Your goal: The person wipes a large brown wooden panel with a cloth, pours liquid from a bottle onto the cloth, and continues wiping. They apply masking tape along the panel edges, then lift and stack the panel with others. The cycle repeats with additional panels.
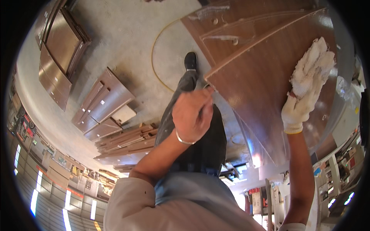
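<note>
My right hand (pixel 297 112), in a white knitted glove, presses a wad of white rag (pixel 314 61) onto a brown wood-grain panel (pixel 258 77). The panel's face is smooth and slightly shiny. My left hand (pixel 194 114) is bare, with a pale band at the wrist. Its fingers are curled close to the panel's near-left corner, slightly blurred. Whether they touch the corner or pinch something small is hidden. Under this panel lies another brown panel (pixel 216 29), with pale scraps or shavings on it.
A yellow hose (pixel 153 57) curves over the concrete floor (pixel 127 34). Brown boards (pixel 104 100) lie at left, with stacked panels (pixel 63 38) farther off and a pile of narrow strips (pixel 127 142) nearer. Clear plastic wrap (pixel 344 88) is beyond the panel's right edge.
</note>
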Tool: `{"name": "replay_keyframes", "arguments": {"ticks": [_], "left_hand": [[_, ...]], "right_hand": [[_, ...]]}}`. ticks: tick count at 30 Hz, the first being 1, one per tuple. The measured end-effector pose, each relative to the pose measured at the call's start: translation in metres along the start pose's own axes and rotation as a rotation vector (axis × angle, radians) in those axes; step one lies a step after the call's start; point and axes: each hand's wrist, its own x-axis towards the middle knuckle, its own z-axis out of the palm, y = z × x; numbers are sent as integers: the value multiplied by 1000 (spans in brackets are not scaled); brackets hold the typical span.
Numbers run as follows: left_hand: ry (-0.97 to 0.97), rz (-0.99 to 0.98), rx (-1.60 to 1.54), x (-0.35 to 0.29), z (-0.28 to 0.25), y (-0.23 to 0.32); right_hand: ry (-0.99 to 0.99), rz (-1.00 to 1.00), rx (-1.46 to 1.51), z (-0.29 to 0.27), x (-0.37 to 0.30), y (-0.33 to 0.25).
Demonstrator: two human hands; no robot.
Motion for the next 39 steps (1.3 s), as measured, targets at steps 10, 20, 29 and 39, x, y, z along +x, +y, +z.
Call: {"name": "replay_keyframes", "arguments": {"ticks": [10,20,29,39], "left_hand": [[71,69,64,14,4,-7],[69,-107,48,15,-3,-3],[-101,-238,82,33,-17,4],[-190,-62,210,47,-28,6]], "right_hand": [[-8,-34,-71,-1,-1,4],[-12,-35,-35,-2,1,1],[-15,-46,-50,-3,2,0],[15,-88,-31,-5,5,2]]}}
